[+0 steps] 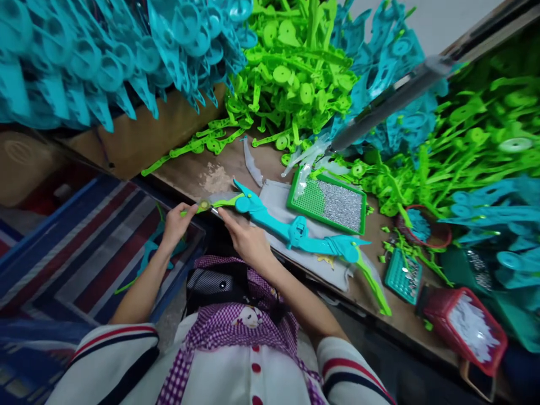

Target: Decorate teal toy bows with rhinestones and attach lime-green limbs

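Two bare hands work over the near edge of a brown table [270, 157], left of centre in the head view. The left hand [179, 224] pinches the outer end of the left green arm [229, 201] between thumb and fingertips, a narrow hold. The right hand [248, 239] has its fingers bent just beside that end, with something small and metallic at the fingertips; I cannot tell what it is or how firmly it is held.

That green arm joins a blue bow-shaped body [297, 230], which lies across the middle of the frame, mostly over a grey cloth [274, 194]. At its other end the right green arm [374, 283] slants down to the table edge, lower right of centre.

The risk, as I judge it, is leverage: the piece is long and pinched at one tip — a twist there could swing the body or drag the loose cloth along. The green tray [327, 220] of metal bits [343, 205] sits just behind, so a knock could spill them. The right green arm might also catch the teal tray [394, 275] near it. Whatever small metallic thing the right fingertips have could slip into the dark gap below, since the work is done at the edge — not well inside it.
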`<state>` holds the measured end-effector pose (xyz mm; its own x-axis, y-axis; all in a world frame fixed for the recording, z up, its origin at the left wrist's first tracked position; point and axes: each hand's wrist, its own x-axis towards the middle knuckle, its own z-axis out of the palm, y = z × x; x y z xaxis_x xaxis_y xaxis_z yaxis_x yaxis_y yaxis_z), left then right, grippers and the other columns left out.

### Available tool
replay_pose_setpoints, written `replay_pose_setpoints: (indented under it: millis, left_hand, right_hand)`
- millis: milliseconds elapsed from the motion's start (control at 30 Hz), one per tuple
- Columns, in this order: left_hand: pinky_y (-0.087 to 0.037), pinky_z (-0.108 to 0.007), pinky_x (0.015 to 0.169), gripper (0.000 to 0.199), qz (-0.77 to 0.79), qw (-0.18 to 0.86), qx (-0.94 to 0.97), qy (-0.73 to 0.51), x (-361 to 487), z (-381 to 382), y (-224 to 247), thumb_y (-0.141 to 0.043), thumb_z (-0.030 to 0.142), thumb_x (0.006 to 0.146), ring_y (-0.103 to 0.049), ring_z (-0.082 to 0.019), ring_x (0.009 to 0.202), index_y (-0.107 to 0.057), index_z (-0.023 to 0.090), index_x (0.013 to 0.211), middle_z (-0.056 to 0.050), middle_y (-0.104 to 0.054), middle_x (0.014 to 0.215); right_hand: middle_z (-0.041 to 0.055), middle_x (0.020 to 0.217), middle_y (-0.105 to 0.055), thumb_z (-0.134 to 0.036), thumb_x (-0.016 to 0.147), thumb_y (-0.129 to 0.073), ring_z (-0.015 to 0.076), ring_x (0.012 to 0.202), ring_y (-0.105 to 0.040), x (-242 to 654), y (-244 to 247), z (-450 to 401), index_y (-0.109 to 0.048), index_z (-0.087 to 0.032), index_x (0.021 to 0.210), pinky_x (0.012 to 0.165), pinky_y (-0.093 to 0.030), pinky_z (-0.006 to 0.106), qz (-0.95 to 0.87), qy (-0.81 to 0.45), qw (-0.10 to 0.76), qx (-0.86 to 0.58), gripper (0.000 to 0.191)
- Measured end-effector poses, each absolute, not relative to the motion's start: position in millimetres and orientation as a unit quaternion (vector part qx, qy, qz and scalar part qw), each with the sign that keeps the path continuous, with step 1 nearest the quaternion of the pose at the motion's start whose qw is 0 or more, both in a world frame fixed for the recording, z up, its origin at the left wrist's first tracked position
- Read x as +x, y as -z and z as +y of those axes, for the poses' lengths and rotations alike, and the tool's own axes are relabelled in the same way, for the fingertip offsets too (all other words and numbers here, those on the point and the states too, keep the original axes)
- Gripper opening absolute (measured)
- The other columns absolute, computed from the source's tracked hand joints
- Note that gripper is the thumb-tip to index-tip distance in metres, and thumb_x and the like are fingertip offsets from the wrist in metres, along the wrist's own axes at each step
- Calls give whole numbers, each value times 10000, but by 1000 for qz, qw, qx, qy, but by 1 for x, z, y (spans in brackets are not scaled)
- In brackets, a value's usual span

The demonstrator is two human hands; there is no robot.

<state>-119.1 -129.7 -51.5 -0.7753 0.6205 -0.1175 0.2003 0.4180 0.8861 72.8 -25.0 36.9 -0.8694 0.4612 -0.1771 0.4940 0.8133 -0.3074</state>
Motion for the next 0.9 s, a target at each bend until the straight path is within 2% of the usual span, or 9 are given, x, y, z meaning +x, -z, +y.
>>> replay_pose_setpoints:
  millis: [133,233,333,433,500,567,667,767,900]
  left_hand:
    - [-412,-249,634,367,821,227,263,-452,-123,-131,53,-560,543,779,-546,-153,655,-600,185,707,11,-586,638]
    - [-471,-266,708,362,815,181,287,-470,-123,-139,53,-615,512,753,-618,-177,756,-629,179,894,-25,-664,791]
    - [-509,-291,768,434,806,76,324,-490,-121,-153,45,-678,480,731,-658,-188,817,-630,174,1036,-56,-698,900]
    - [-517,-296,731,335,814,-14,359,-457,-121,-165,25,-714,480,728,-666,-179,717,-694,184,882,-52,-729,826]
    - [-502,-284,644,318,810,-24,382,-444,-123,-167,5,-747,483,698,-640,-163,611,-720,187,811,-35,-733,740]
    - [-479,-271,580,316,800,-12,391,-456,-126,-162,-18,-771,468,664,-615,-151,559,-738,179,787,-24,-732,696]
    - [-451,-250,538,303,786,25,380,-487,-130,-141,-51,-784,428,621,-588,-137,548,-739,155,743,-10,-721,659]
    - [-409,-227,510,281,784,49,360,-504,-135,-114,-71,-763,403,594,-525,-107,523,-709,138,667,19,-650,567]
    - [-374,-224,491,312,796,37,337,-501,-145,-93,-71,-743,439,573,-442,-81,494,-663,144,634,47,-548,511]
  right_hand:
    - [66,998,-760,-360,1025,-323,208,772,-705,64,-41,-15,-389,-351,1500,637,-478,274,952,173,78,240,480]
    - [60,1025,-760,-390,1027,-325,203,780,-698,62,-53,14,-409,-347,1490,658,-471,276,948,169,10,268,473]
    - [98,1064,-747,-373,1033,-300,227,846,-694,48,-59,53,-393,-293,1505,718,-480,311,930,133,-41,341,488]
    - [131,1107,-729,-390,1021,-339,287,950,-690,24,-58,85,-499,-291,1436,765,-486,371,923,104,25,371,456]
    - [146,1175,-700,-372,1014,-365,318,1029,-671,13,-62,94,-548,-297,1392,794,-485,400,924,106,82,359,427]
    - [155,1258,-652,-327,1005,-404,329,1106,-638,13,-74,93,-568,-285,1371,846,-476,424,933,106,102,328,403]
    - [141,1275,-624,-307,1000,-435,293,1149,-602,45,-101,80,-567,-235,1368,938,-451,434,959,98,1,264,398]
    - [84,1174,-667,-357,1021,-383,205,1057,-624,108,-115,61,-522,-245,1403,906,-484,367,949,149,-155,231,422]
    - [85,1010,-733,-353,1006,-410,189,945,-670,203,-87,29,-675,-217,1210,848,-535,351,867,162,-310,355,361]
